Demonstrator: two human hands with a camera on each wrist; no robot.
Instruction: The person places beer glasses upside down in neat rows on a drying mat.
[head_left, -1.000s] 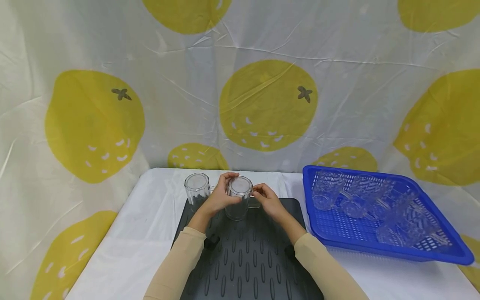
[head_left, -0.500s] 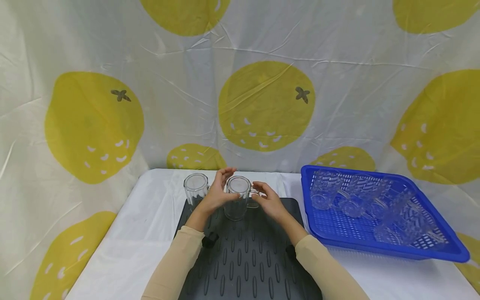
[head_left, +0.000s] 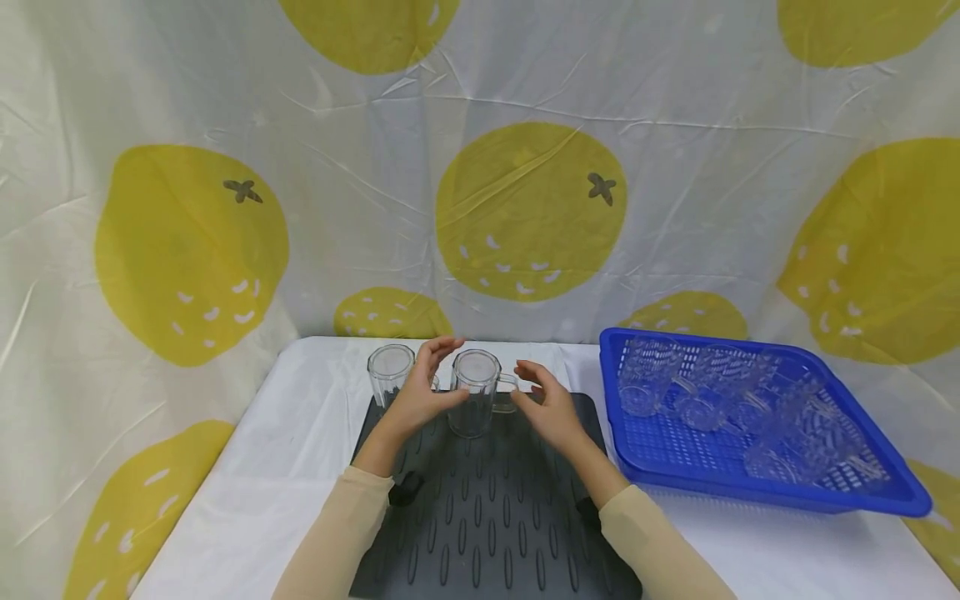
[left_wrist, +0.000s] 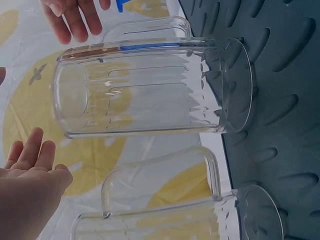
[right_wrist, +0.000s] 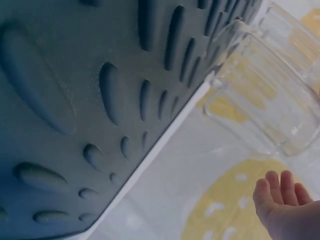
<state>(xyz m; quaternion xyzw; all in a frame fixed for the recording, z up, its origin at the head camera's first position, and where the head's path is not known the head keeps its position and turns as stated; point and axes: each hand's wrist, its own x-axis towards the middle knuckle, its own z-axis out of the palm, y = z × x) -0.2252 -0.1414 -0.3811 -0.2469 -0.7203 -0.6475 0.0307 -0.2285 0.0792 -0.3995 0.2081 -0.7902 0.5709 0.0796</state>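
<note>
A clear glass mug (head_left: pixel 480 410) with a side handle stands upside down on the dark ridged mat (head_left: pixel 487 533), its rim down and its handle to the right. On its left, my left hand (head_left: pixel 416 396) is held with fingers spread and slightly bent; the left wrist view shows a gap between this hand and the mug (left_wrist: pixel 150 90). My right hand (head_left: pixel 551 408) hovers beside the handle, fingers loosely curved around nothing. A second upturned glass mug (head_left: pixel 386 375) stands at the mat's back left corner, partly behind my left hand.
A blue perforated plastic basket (head_left: pixel 720 493) sits to the right of the mat, with several clear glass mugs (head_left: pixel 701 408) lying in it. Behind the white-covered table (head_left: pixel 240 483) hangs a lemon-print cloth (head_left: pixel 360 183).
Both hands have let go of the middle mug and drawn apart, the left hand to the left, the right hand to the right. The mug stays in place on the mat.
</note>
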